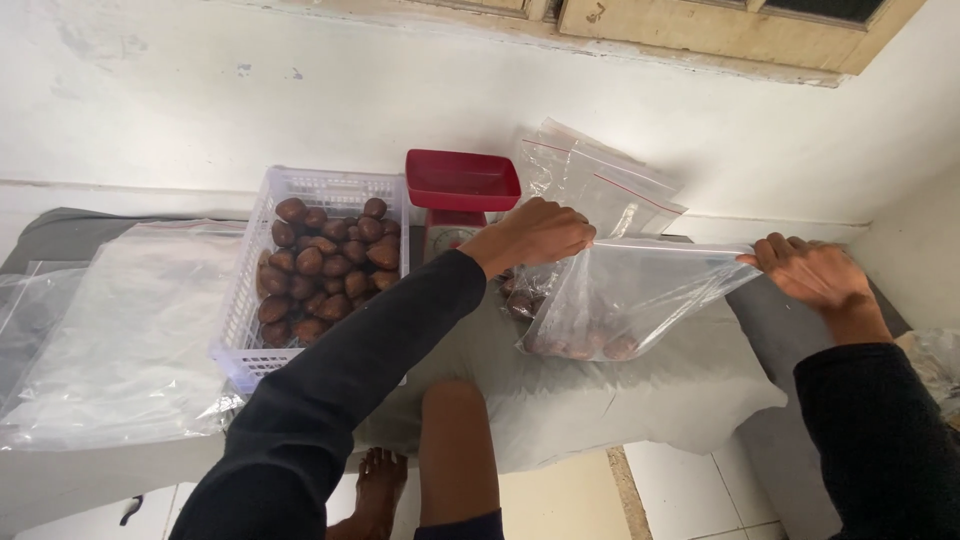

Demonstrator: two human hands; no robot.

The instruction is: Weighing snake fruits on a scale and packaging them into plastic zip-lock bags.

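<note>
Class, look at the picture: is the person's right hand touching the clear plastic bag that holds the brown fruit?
Touching. The head view shows the right hand pinching the top edge of the clear plastic bag at its right corner, with no gap.

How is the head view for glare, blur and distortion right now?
Head view: soft even light, faint shadows; mild sheen on the clear zip bag held by left hand and right hand; wide-angle bending at edges; brown fruits in the white basket sharp.

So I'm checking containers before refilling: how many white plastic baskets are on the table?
1. The white basket stands left of the red scale, holding brown fruit. Another could be hidden outside the view.
</note>
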